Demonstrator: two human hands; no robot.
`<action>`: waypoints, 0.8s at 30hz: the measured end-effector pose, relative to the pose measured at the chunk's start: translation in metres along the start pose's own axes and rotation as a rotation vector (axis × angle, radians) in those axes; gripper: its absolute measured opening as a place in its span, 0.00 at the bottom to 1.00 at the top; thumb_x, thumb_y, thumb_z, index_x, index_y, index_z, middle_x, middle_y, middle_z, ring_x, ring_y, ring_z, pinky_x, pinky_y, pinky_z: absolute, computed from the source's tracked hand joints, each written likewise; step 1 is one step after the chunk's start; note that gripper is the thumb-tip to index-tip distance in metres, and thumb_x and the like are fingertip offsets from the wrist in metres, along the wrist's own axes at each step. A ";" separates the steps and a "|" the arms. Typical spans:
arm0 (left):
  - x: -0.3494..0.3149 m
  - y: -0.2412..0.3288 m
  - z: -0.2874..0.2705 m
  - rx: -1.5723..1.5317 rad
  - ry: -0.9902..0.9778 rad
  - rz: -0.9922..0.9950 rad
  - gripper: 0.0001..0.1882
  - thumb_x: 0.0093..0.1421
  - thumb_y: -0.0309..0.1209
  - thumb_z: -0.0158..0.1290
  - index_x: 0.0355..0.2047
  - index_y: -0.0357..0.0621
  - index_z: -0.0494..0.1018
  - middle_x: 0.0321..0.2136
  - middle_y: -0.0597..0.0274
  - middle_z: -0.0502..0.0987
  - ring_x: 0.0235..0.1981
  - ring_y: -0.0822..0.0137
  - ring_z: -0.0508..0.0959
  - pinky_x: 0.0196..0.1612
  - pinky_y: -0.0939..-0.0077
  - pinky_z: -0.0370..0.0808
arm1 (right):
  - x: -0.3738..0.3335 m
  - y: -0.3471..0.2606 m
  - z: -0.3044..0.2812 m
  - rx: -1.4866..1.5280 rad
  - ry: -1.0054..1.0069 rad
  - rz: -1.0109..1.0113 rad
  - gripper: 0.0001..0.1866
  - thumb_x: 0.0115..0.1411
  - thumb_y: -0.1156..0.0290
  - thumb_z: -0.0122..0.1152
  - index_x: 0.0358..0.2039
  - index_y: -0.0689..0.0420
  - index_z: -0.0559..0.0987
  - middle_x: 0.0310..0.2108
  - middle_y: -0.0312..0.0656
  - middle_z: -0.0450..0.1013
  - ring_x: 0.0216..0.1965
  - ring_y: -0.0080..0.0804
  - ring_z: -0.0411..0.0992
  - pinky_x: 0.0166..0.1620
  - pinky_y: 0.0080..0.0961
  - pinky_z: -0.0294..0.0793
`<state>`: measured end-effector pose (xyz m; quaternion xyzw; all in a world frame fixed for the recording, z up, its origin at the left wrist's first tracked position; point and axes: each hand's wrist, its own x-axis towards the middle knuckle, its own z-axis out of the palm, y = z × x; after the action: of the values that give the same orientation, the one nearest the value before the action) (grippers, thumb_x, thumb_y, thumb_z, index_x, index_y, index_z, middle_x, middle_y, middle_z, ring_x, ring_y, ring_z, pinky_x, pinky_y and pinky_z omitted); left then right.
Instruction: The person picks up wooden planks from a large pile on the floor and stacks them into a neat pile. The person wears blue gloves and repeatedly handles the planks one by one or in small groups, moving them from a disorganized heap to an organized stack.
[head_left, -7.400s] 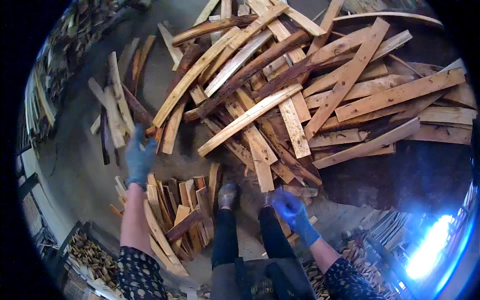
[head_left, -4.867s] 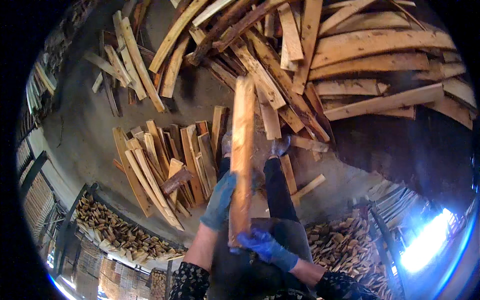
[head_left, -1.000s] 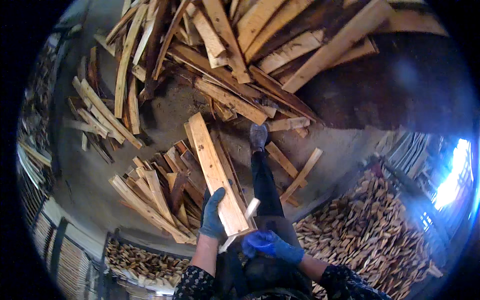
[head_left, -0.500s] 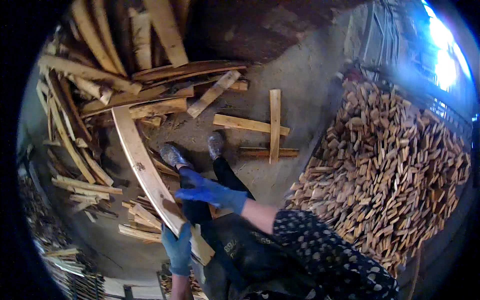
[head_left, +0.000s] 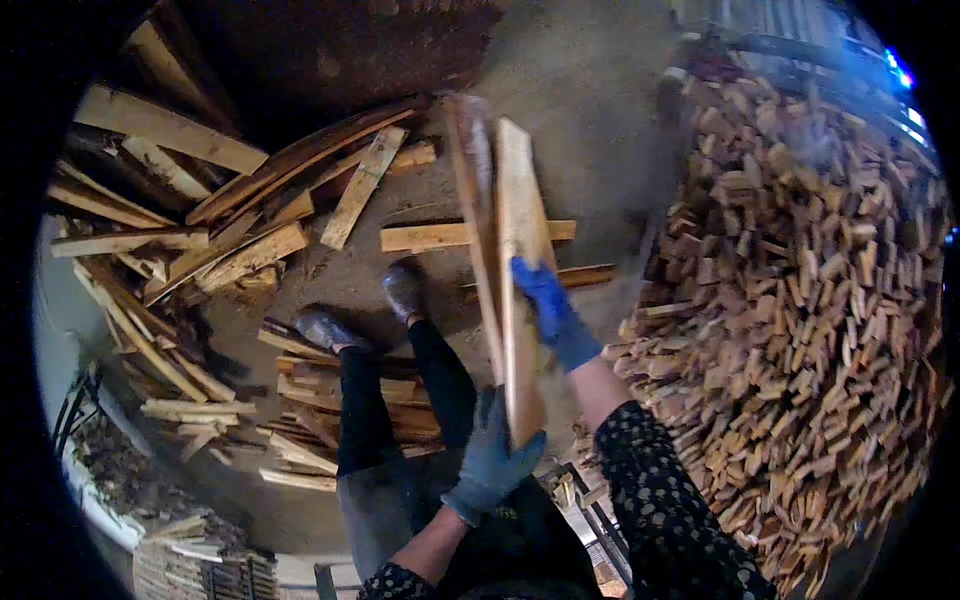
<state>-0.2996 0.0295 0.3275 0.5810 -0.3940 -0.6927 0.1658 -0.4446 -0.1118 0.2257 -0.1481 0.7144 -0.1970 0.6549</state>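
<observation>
Two long wooden boards stand tilted in front of me, close together. The pale one (head_left: 519, 225) is on the right; the darker, bark-edged one (head_left: 472, 190) on the left is smeared by motion. My left hand (head_left: 490, 462), in a grey-blue glove, is closed around the near ends of both. Higher up, my right hand (head_left: 548, 312), in a brighter blue glove, grips the pale board by its right edge. Behind the boards, another plank (head_left: 425, 236) lies across the floor.
A large heap of short cut wood pieces (head_left: 790, 300) fills the right side. Long slabs (head_left: 170, 130) are piled at the far left. More planks (head_left: 300, 455) lie beside my legs. A short board (head_left: 365, 188) leans on the pile ahead of my feet.
Both hands and the boards have swung to the right. My right hand, free and spread before, now grips the pale board. The bark-edged board now shows beside it.
</observation>
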 end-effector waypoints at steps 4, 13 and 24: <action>-0.017 -0.010 0.006 0.035 -0.055 -0.068 0.37 0.54 0.38 0.57 0.60 0.38 0.56 0.58 0.39 0.59 0.61 0.42 0.57 0.59 0.58 0.62 | 0.042 -0.006 -0.056 -0.133 0.032 -0.204 0.17 0.55 0.67 0.64 0.44 0.60 0.76 0.40 0.36 0.74 0.41 0.23 0.72 0.43 0.22 0.71; -0.023 -0.084 -0.048 -0.202 0.241 -0.443 0.23 0.58 0.31 0.54 0.52 0.35 0.67 0.48 0.50 0.73 0.49 0.59 0.74 0.51 0.70 0.71 | 0.111 0.100 -0.092 -0.664 0.083 -0.263 0.21 0.57 0.73 0.59 0.52 0.59 0.70 0.43 0.38 0.73 0.43 0.25 0.71 0.46 0.21 0.70; 0.002 -0.125 -0.111 -1.292 0.514 -0.541 0.22 0.64 0.34 0.48 0.57 0.41 0.64 0.50 0.56 0.72 0.50 0.63 0.73 0.52 0.74 0.71 | 0.183 0.093 0.216 -0.826 -0.263 -0.725 0.28 0.52 0.63 0.65 0.52 0.57 0.70 0.43 0.48 0.74 0.40 0.33 0.75 0.44 0.28 0.74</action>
<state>-0.1680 0.0686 0.2327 0.5882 0.2994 -0.6453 0.3847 -0.2438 -0.1350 0.0075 -0.6515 0.5478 -0.0932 0.5165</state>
